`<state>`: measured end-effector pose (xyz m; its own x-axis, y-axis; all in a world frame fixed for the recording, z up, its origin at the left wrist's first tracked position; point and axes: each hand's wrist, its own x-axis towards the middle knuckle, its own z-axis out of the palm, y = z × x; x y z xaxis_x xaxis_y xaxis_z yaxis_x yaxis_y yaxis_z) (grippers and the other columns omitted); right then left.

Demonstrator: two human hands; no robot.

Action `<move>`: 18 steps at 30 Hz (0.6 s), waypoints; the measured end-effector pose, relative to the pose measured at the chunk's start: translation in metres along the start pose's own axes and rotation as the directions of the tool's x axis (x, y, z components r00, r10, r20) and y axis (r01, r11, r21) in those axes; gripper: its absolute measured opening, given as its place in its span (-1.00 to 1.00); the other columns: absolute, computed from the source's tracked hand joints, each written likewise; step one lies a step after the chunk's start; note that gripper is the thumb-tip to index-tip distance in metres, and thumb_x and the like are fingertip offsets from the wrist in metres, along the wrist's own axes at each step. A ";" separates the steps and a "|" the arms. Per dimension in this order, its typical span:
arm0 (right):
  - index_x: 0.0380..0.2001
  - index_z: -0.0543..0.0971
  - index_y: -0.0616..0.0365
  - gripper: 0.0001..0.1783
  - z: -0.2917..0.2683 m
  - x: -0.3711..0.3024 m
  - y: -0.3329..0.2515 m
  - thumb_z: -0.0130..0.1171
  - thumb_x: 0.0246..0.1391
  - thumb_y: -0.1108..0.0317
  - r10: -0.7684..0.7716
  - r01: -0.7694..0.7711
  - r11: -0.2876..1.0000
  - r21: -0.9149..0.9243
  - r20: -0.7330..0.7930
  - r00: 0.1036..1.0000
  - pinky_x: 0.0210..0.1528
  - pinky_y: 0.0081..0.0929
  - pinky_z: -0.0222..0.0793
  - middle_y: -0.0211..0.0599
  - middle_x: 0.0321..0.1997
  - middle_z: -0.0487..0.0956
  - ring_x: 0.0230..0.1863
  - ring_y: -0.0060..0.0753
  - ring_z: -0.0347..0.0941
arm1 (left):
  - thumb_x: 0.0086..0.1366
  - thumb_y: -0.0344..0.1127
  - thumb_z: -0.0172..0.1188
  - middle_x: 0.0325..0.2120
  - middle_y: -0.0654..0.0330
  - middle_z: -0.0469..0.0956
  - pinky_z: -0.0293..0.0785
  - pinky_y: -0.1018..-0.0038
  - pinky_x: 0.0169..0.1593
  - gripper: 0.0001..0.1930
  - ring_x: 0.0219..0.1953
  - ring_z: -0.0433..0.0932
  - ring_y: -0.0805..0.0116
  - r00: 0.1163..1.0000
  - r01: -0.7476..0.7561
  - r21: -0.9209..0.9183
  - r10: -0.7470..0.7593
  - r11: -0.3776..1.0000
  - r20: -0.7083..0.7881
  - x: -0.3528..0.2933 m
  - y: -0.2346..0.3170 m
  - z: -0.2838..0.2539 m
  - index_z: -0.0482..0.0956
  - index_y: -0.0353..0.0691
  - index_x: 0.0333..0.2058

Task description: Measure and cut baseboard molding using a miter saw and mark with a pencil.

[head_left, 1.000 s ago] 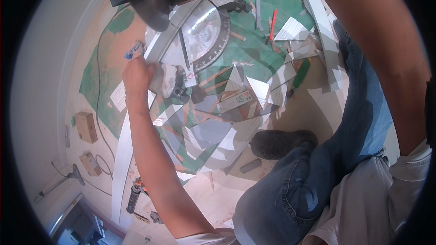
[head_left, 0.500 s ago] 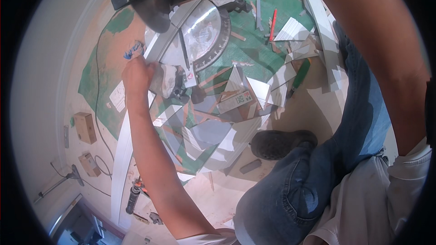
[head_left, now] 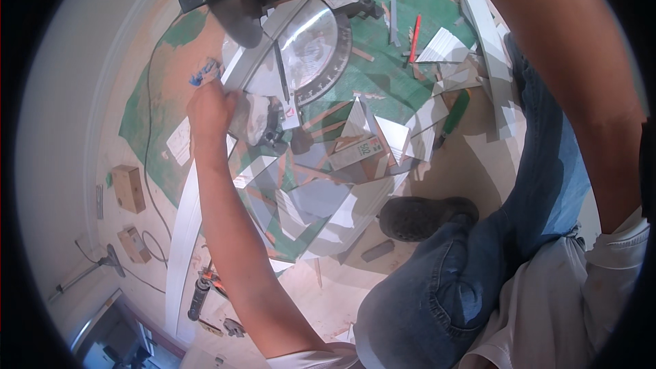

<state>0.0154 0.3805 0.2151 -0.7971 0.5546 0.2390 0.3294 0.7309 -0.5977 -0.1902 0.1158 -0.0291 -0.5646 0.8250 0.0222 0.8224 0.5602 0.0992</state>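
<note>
My left hand [head_left: 213, 108] is closed over a long white trim strip [head_left: 182, 260] beside the miter saw's base. The strip runs from the lower left, passes under my hand and forearm, and appears to continue along the saw's fence. The miter saw [head_left: 301, 55] has a round silver table with a scale and a dark slot. Above it hangs the dark saw head with its blade [head_left: 236, 20], partly cut off by the upper edge. My right forearm [head_left: 581, 61] reaches up across the right side; its hand lies outside the picture.
White and grey trim offcuts [head_left: 359, 154] lie scattered on a green sheet [head_left: 383, 82]. Among them are a red pencil-like stick [head_left: 415, 37], a green-handled tool [head_left: 454, 115] and a small box [head_left: 357, 154]. A caulking gun [head_left: 199, 297], cardboard boxes [head_left: 128, 188] and a cable [head_left: 147, 130] are on the left.
The view has shifted slightly, so the saw and offcuts appear a little further right and lower. My left hand keeps its hold beside the saw; the saw head stays raised.
</note>
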 end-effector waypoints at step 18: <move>-0.04 0.63 0.36 -0.59 0.012 0.014 -0.014 -0.13 0.41 0.29 -0.031 0.031 0.999 -0.022 0.002 1.000 -0.17 -0.23 0.62 0.07 -0.20 0.65 -0.29 -0.12 0.66 | 0.08 -0.05 0.40 -0.41 -0.19 0.64 0.50 0.03 -0.13 -0.56 -0.24 0.64 -0.18 1.000 -0.004 0.016 0.004 1.000 0.001 -0.001 0.000 0.000 0.63 -0.39 -0.31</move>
<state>-0.0059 0.3733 0.2172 -0.8079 0.5310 0.2558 0.3158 0.7565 -0.5727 -0.1894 0.1153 -0.0293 -0.5617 0.8270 0.0220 0.8254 0.5584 0.0831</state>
